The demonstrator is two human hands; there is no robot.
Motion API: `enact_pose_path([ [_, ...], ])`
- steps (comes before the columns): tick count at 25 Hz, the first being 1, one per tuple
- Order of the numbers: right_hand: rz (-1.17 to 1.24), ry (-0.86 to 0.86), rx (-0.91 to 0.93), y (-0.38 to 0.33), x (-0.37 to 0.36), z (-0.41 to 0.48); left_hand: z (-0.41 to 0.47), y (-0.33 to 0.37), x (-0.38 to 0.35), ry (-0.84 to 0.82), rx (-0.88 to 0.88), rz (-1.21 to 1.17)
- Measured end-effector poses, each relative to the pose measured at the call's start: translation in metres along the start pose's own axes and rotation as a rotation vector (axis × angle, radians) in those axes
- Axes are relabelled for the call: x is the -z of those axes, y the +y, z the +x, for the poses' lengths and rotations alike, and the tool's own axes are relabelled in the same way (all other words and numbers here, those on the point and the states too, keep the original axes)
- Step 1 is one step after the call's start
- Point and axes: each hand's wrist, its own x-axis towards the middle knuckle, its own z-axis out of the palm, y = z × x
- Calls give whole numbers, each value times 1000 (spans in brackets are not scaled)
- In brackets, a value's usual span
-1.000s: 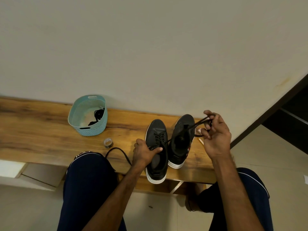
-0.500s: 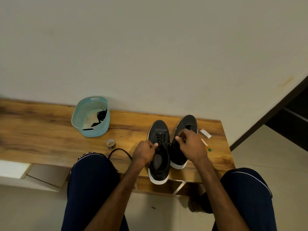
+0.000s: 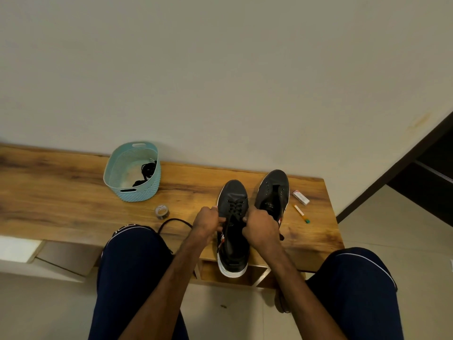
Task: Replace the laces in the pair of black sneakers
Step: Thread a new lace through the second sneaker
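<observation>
Two black sneakers with white soles stand side by side on a wooden bench (image 3: 61, 204). The left sneaker (image 3: 232, 241) is partly laced with a black lace (image 3: 234, 207) and its heel overhangs the front edge. My left hand (image 3: 207, 223) and my right hand (image 3: 261, 228) grip this sneaker at its two sides, pinching at the eyelet rows. The right sneaker (image 3: 274, 192) has bare eyelets. A loose black lace (image 3: 171, 222) curls on the bench by my left knee.
A teal plastic basket (image 3: 132, 190) holding black laces stands at the back left against the wall. A small tape roll (image 3: 162, 212) lies before it. A small white box (image 3: 301, 197) and a thin orange stick (image 3: 301, 213) lie right of the sneakers.
My right hand came down from the raised lace beside the right sneaker and now grips the left sneaker's right side. The left hand stays on that sneaker.
</observation>
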Motion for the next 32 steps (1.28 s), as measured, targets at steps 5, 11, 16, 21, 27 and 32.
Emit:
enact_pose_path([
  [5, 240, -4, -11, 6, 6, 7, 5, 1, 3, 15, -47, -78],
  [11, 295, 41, -94, 9, 32, 10, -22, 20, 28, 87, -387, 353],
  [16, 541, -65, -80, 2, 94, -1, -81, 69, 69, -29, -460, 44],
  [21, 882, -49, 261, -35, 186, -17, -144, 144, 97, 31, -618, -136],
  [27, 958, 170, 464, -81, 241, -13, -193, 210, 93, -71, -887, -199],
  [32, 1052, 411, 571, -115, 269, -13, -201, 228, 88, -9, -1120, -121],
])
